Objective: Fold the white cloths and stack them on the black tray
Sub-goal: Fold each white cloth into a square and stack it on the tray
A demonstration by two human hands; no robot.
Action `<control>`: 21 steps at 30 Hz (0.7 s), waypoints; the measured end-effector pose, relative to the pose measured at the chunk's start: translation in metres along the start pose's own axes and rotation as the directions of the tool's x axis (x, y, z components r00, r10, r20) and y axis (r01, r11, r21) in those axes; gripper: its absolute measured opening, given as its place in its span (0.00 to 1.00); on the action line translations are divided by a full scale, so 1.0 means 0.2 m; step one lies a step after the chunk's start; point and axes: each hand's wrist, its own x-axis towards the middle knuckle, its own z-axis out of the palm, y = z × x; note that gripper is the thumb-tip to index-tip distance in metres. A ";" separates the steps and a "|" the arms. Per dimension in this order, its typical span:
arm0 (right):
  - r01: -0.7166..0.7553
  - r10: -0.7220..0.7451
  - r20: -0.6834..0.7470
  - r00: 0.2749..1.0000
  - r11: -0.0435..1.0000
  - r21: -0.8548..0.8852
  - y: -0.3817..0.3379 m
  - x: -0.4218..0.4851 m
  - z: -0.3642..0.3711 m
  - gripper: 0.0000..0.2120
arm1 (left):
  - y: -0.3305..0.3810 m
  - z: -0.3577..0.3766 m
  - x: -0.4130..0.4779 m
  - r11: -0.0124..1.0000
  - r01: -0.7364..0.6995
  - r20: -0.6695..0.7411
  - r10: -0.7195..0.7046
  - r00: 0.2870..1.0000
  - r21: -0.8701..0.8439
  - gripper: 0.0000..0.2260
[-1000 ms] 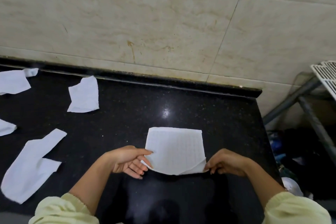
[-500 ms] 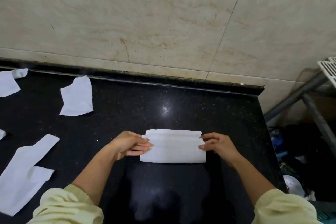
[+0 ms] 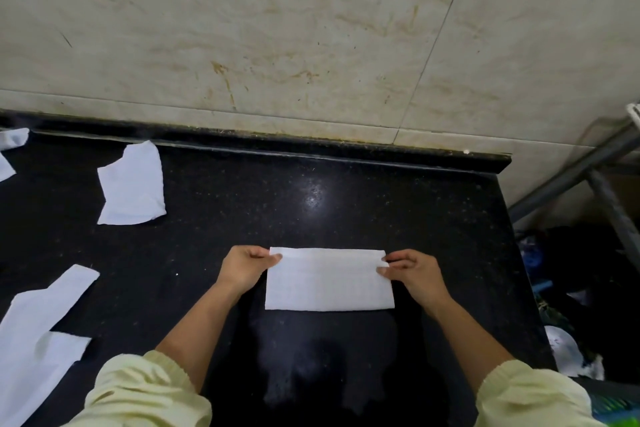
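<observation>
Folded white cloth (image 3: 329, 282) lies flat at desk (image 3: 311, 204) ctr, betw. both hands. L hand (image 3: 246, 269) fingers pinch its upper-left corner; R hand (image 3: 412, 274) fingers pinch the upper-right edge. Loose cloths (image 3: 131, 184) lie apart at left.

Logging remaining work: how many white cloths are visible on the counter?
4: a folded cloth held by left hand and right hand; back-left cloth; near-left cloth; far-left edge cloth, cut off. More may lie out of frame.
</observation>
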 end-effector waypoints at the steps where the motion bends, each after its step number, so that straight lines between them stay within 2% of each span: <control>1: -0.015 0.015 0.000 1.000 1.000 -0.007 0.00 0.01 0.00 0.13 | -0.01 0.01 0.01 0.999 0.006 -0.003 -0.006 1.000 0.032 0.08; 6: -0.057 0.057 -0.005 0.998 0.998 0.022 -0.04 0.01 0.03 0.11 | -0.06 0.04 0.03 0.993 0.025 0.003 -0.026 1.000 0.113 0.10; 15: -0.001 0.001 -0.071 0.997 1.000 0.001 -0.03 0.01 0.04 0.11 | -0.07 0.02 0.03 0.997 -0.044 0.024 0.042 0.999 0.064 0.11; 21: 0.002 -0.008 -0.116 0.993 0.999 -0.054 0.01 0.03 0.04 0.09 | -0.06 0.04 0.04 0.995 -0.063 -0.017 0.065 0.998 0.082 0.09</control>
